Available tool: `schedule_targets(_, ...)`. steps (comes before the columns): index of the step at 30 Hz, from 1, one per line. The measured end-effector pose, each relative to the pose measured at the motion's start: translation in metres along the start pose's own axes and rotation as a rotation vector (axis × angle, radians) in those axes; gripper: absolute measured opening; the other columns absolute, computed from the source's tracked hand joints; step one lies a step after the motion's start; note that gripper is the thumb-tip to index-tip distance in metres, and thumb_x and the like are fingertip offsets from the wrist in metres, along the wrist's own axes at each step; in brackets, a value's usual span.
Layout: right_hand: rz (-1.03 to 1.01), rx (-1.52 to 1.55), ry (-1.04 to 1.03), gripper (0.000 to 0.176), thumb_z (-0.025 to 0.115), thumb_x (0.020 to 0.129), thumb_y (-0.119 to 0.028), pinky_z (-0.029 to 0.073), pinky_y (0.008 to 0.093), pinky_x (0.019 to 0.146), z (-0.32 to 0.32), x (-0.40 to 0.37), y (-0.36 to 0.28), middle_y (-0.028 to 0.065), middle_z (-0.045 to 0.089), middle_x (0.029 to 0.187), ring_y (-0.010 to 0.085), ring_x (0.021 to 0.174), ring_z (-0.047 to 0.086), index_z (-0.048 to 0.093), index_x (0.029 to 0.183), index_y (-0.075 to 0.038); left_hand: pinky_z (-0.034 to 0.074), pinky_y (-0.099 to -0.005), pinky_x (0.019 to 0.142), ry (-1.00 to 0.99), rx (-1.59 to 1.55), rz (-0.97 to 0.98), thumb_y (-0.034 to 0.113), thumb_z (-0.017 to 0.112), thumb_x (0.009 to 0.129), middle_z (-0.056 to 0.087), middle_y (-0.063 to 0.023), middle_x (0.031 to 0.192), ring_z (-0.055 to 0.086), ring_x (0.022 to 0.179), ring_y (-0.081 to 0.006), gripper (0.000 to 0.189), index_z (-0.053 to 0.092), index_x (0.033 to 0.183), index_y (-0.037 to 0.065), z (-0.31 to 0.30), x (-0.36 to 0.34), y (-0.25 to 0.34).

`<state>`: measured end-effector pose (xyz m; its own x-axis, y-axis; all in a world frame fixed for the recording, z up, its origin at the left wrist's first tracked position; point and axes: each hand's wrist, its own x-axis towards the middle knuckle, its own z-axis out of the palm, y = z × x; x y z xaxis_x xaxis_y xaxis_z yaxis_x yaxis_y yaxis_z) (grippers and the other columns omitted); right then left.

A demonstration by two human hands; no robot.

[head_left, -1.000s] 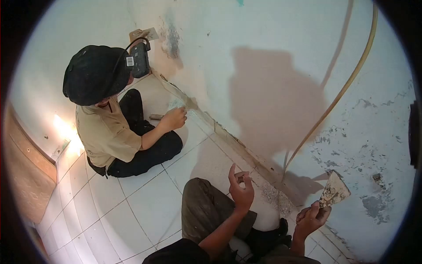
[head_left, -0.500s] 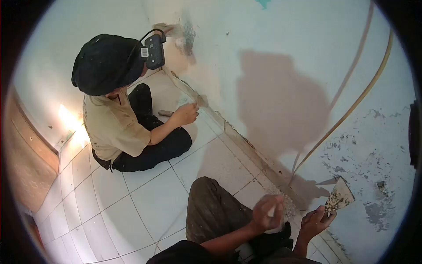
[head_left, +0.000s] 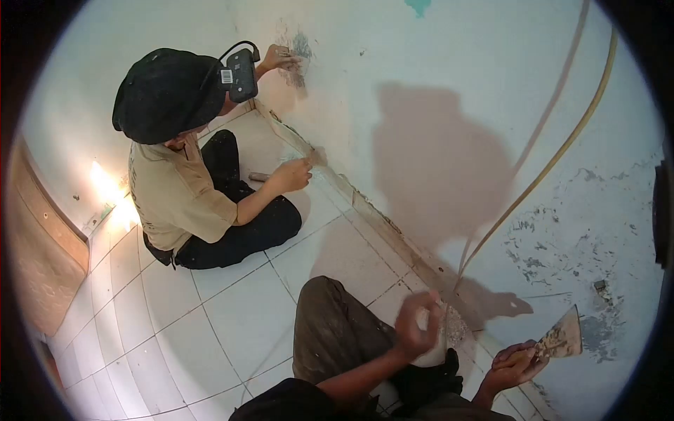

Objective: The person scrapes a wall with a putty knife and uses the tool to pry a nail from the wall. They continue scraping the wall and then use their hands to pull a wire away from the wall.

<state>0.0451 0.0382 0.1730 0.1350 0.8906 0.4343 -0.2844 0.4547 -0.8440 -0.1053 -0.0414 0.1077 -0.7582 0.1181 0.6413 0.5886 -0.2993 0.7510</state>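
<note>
My right hand, low at the right, grips the handle of a putty knife. The wide blade is smeared with dark and pale residue and tilts up close to the wall. My left hand hangs over my lap with its fingers loosely curled and a gap inside the curl; nothing shows in it. Flaked, scraped patches mark the white wall near the blade. Pale crumbs lie on the floor at the wall's foot, just right of my left hand.
A co-worker in a black cap sits cross-legged at the left, one hand at a rough wall patch. A short bar-like object rests on the tiles. A yellowish hose hangs along the wall; a bright lamp glows far left.
My right hand has moved slightly right and down, and the putty knife's blade has swung rightward. My left hand has lifted a little. The co-worker's hand at the wall has moved right and down.
</note>
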Motion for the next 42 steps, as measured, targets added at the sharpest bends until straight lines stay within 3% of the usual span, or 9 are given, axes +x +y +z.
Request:
schedule_targets(3, 0.099, -0.017, 0.038, 0.018, 0.048, 0.096, -0.020, 0.032, 0.0219, 0.032, -0.003, -0.001, -0.002, 0.0062, 0.052, 0.079, 0.0082, 0.041, 0.043, 0.037, 0.098, -0.006, 0.048, -0.0333, 0.078, 0.232, -0.333, -0.310, 0.015, 0.049, 0.095, 0.058, -0.0140, 0.096, 0.058, 0.082, -0.0198, 0.041, 0.039, 0.129, -0.005, -0.006, 0.020, -0.023)
schedule_targets(10, 0.132, -0.042, 0.021, 0.016, 0.049, 0.096, -0.021, 0.031, 0.0202, 0.033, -0.015, -0.001, -0.008, 0.0042, 0.055, 0.082, 0.0059, 0.042, 0.042, 0.038, 0.096, -0.009, 0.049, -0.0320, 0.076, 0.216, -0.233, -0.324, 0.015, 0.049, 0.094, 0.059, -0.0145, 0.097, 0.058, 0.080, -0.0183, 0.053, 0.027, 0.138, -0.007, -0.011, 0.028, -0.024)
schedule_targets(15, 0.169, 0.000, 0.088, 0.014, 0.048, 0.097, -0.019, 0.030, 0.0204, 0.033, -0.011, -0.002, -0.010, 0.0043, 0.054, 0.082, 0.0061, 0.042, 0.040, 0.038, 0.096, -0.009, 0.050, -0.0360, 0.075, -0.087, -0.048, 0.095, 0.015, 0.051, 0.093, 0.061, -0.0194, 0.089, 0.060, 0.076, -0.0212, 0.058, 0.021, 0.138, -0.009, -0.006, 0.014, 0.012)
schedule_targets(20, 0.177, -0.002, 0.063, 0.013, 0.048, 0.097, -0.019, 0.030, 0.0206, 0.033, -0.005, -0.004, -0.015, 0.0041, 0.053, 0.082, 0.0065, 0.042, 0.040, 0.038, 0.098, -0.009, 0.051, -0.0364, 0.073, -0.192, -0.170, 0.128, 0.008, 0.052, 0.090, 0.061, -0.0209, 0.088, 0.061, 0.075, -0.0216, 0.060, 0.019, 0.138, -0.008, -0.004, 0.006, 0.035)
schedule_targets(32, 0.160, -0.049, 0.037, 0.014, 0.048, 0.095, -0.018, 0.029, 0.0228, 0.030, -0.001, -0.004, -0.024, 0.0051, 0.047, 0.068, 0.0095, 0.038, 0.039, 0.039, 0.095, -0.006, 0.052, -0.0318, 0.069, -0.121, -0.270, -0.299, 0.009, 0.049, 0.093, 0.060, -0.0197, 0.093, 0.059, 0.076, -0.0189, 0.060, 0.016, 0.139, -0.009, -0.012, 0.025, 0.061)
schedule_targets(37, 0.245, -0.111, 0.124, 0.012, 0.051, 0.094, -0.014, 0.030, 0.0248, 0.028, -0.013, -0.002, -0.017, 0.0075, 0.054, 0.076, 0.0111, 0.038, 0.042, 0.042, 0.100, -0.008, 0.049, -0.0318, 0.074, -0.161, -0.408, 0.078, 0.008, 0.048, 0.093, 0.060, -0.0163, 0.093, 0.058, 0.079, -0.0181, 0.063, 0.011, 0.142, -0.007, -0.019, 0.014, 0.060)
schedule_targets(38, 0.165, -0.058, 0.063, 0.014, 0.051, 0.093, -0.014, 0.031, 0.0258, 0.028, -0.011, -0.001, -0.014, 0.0071, 0.054, 0.076, 0.0121, 0.039, 0.043, 0.041, 0.101, -0.009, 0.049, -0.0318, 0.074, -0.193, -0.446, 0.034, 0.008, 0.048, 0.093, 0.060, -0.0163, 0.093, 0.058, 0.079, -0.0181, 0.063, 0.011, 0.142, -0.007, -0.007, 0.008, 0.049)
schedule_targets(40, 0.208, -0.034, 0.009, 0.013, 0.051, 0.093, -0.013, 0.032, 0.0243, 0.029, -0.014, 0.001, -0.015, 0.0061, 0.051, 0.076, 0.0114, 0.040, 0.043, 0.039, 0.098, -0.011, 0.048, -0.0323, 0.076, -0.320, -0.344, -0.715, 0.011, 0.052, 0.091, 0.060, -0.0158, 0.095, 0.058, 0.078, -0.0198, 0.069, 0.010, 0.143, -0.005, 0.016, 0.000, 0.031)
schedule_targets(42, 0.167, 0.019, -0.070, 0.013, 0.051, 0.094, -0.012, 0.031, 0.0236, 0.030, -0.011, 0.004, -0.013, 0.0061, 0.050, 0.075, 0.0106, 0.040, 0.042, 0.039, 0.096, -0.010, 0.048, -0.0325, 0.076, -0.399, -0.281, -0.697, 0.011, 0.054, 0.090, 0.060, -0.0160, 0.097, 0.059, 0.080, -0.0209, 0.066, 0.017, 0.142, -0.004, 0.022, -0.011, 0.031)
